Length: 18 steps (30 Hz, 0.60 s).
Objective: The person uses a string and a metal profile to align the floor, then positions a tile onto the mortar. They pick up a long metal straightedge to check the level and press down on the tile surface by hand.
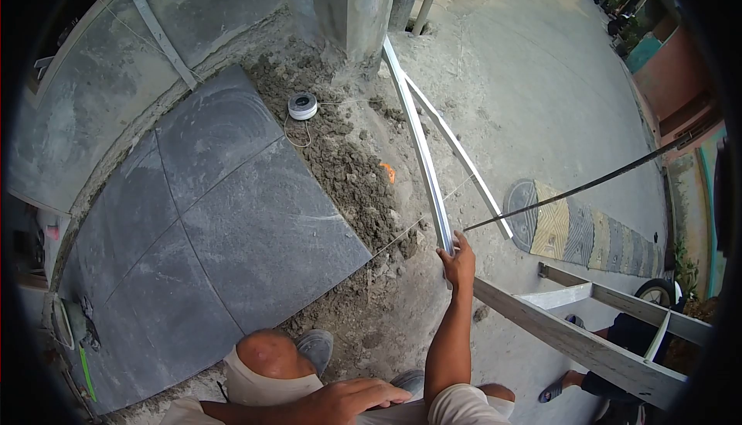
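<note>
My right hand (pixel 459 261) is closed around the near end of a long metal bar (pixel 421 146), whose far end reaches the foot of the concrete pillar. A second, thinner metal bar (pixel 456 150) lies on the ground just right of it. Over my lap rests my left hand (pixel 359 395), palm down with its fingers stretched out and nothing visible in it. Large dark grey tiles (pixel 255 224) cover the floor at the left, beside a strip of rough mortar (pixel 352 185). A string spool (pixel 302 105) sits on the mortar's far part, and its string runs out from it.
A ladder (pixel 580 332) stretches across the lower right, with another person's legs (pixel 576 382) beyond it. The concrete pillar (pixel 367 15) stands at the top. Patterned tiles (pixel 595 232) and a dark cable (pixel 587 185) are at the right. An orange scrap (pixel 389 172) lies by the mortar.
</note>
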Motion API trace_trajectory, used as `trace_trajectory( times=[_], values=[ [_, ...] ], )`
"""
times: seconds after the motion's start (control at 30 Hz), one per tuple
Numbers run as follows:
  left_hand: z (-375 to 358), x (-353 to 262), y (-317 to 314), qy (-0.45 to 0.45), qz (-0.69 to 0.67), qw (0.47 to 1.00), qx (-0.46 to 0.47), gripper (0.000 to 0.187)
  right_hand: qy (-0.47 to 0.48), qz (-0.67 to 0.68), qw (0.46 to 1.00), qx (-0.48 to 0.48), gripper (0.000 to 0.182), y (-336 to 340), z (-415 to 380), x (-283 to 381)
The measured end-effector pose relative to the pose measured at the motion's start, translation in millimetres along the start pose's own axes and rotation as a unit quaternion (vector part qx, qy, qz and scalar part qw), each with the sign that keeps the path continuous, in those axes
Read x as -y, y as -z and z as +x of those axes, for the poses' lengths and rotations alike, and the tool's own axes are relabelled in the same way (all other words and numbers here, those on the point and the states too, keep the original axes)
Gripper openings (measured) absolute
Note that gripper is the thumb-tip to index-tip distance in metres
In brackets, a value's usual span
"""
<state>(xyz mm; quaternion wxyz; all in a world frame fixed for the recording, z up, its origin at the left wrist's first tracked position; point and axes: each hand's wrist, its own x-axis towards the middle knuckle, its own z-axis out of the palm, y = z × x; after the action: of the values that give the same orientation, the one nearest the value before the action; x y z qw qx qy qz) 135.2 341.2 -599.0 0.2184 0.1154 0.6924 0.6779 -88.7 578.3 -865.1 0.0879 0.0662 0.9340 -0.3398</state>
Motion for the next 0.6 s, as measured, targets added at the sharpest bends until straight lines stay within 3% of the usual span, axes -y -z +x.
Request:
trace_trajectory(
  times=[0.2,0.37,0.43,0.6],
  values=[
    [1,1,1,-0.007,-0.001,1.0,0.0,0.047,0.014,-0.003,0.999,-0.04,0.063,5,-1,5],
    [2,2,2,-0.006,-0.006,1.0,0.004,0.048,0.087,0.006,0.992,-0.094,0.059,16,0,22],
    [1,2,1,0.008,0.003,1.0,0.005,0.049,0.065,0.006,0.994,-0.093,0.057,30,-5,42],
    [9,-14,11,0.024,-0.002,0.999,0.025,0.05,0.13,0.0,0.985,-0.114,0.054,77,-13,98]
  ],
)
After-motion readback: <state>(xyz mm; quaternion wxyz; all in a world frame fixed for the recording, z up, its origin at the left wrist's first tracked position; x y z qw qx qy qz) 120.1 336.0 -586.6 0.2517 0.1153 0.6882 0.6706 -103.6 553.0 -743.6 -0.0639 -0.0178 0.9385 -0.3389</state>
